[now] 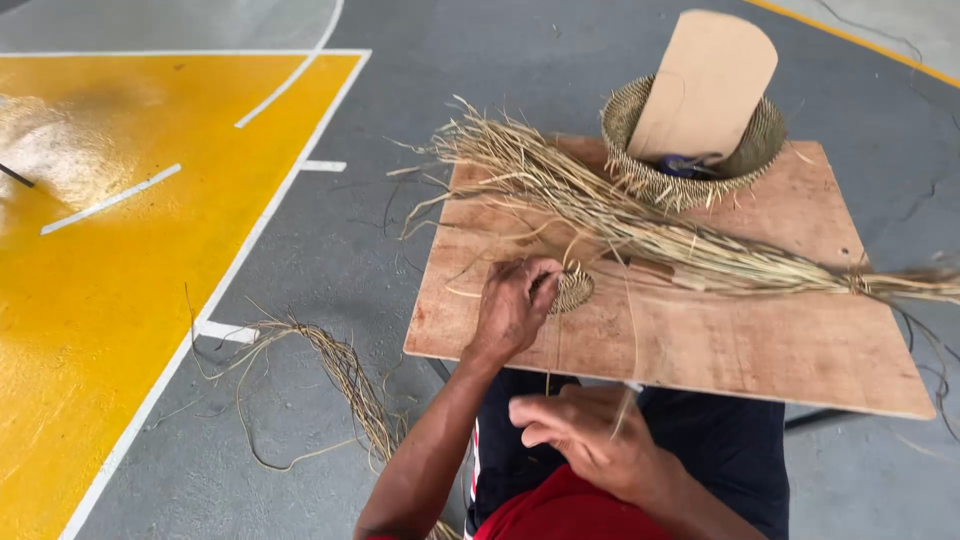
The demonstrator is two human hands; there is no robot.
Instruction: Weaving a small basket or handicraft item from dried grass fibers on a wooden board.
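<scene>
The left hand (512,305) pinches the small woven coil (572,291) at the near edge of the board (760,350), the coil just to its right. The right hand (585,430), nearer the body, grips a strand (630,350) running up toward the coil; the straw bundle (640,225) lies beyond, slanting right.

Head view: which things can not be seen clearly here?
- Small woven disc: left hand covers part of it.
- Blue-handled tool in the basket: hidden behind the rim and the board piece.
- Grass bundle: its tied end is cut off by the right edge.
</scene>
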